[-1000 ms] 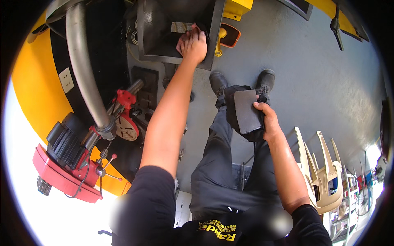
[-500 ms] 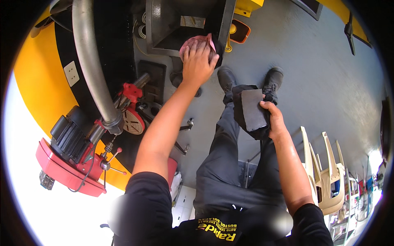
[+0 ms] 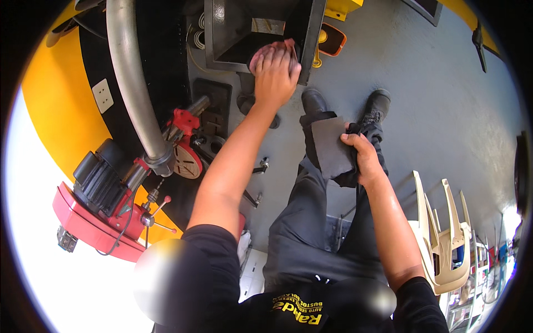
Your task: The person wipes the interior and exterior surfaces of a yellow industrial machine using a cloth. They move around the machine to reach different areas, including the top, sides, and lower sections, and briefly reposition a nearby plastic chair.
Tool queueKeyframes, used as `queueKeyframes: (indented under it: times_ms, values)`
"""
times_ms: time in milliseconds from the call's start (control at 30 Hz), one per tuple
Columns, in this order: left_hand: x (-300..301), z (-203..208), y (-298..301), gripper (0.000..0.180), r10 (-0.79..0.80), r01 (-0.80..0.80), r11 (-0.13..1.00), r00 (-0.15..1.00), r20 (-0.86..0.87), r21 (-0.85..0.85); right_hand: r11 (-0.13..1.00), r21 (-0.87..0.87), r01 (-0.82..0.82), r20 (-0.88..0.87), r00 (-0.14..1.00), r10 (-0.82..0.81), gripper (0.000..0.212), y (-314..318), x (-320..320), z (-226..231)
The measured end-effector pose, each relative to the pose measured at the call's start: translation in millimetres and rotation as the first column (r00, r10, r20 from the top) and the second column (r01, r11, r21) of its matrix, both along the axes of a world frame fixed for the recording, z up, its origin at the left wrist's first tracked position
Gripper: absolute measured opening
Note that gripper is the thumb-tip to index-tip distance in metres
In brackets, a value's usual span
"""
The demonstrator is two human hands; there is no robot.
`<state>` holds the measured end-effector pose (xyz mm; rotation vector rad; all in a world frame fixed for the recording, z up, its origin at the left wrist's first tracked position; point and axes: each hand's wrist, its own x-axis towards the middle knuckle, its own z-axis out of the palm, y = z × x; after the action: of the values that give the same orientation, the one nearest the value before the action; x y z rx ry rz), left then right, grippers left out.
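Observation:
My left hand [image 3: 277, 77] reaches forward to the near rim of a dark metal hopper [image 3: 307, 53]. Its fingers curve over a pink cloth [image 3: 259, 57] against the inner side of that rim; the palm side is hidden. In front of my legs, my right hand [image 3: 366, 157] grips a grey rectangular sheet [image 3: 332, 145] that looks like sandpaper. Bunched black cloth [image 3: 311, 139] lies behind the sheet in the same grip, with the thumb on top.
At the left stand a red drill press [image 3: 105, 216] and a thick metal pipe [image 3: 130, 83]. Beyond the hopper's right side lies an orange-rimmed tray [image 3: 333, 40] on the grey floor [image 3: 438, 105]. Beige plastic chairs [image 3: 449, 244] stand at the right.
The left hand with the pink cloth has shifted slightly within the hopper's near edge. The right hand has tilted the grey sheet and brought it a little to the left.

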<state>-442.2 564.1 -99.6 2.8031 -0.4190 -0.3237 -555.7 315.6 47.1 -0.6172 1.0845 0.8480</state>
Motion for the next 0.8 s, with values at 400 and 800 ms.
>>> queueKeyframes:
  times_ms: [400,800]
  values:
    - [-11.8,-2.8,77.0,0.059,0.282,-0.31,0.949,0.914,0.291,0.052,0.998,-0.033,-0.049,-0.031,0.998,0.048,0.046,3.8,-13.3,-14.7]
    - [82.9,21.9,99.7,0.049,0.517,-0.246,0.8,0.747,0.419,-0.548,0.997,-0.063,-0.043,-0.084,0.996,0.038,0.041,-0.4,-23.0,-23.6]
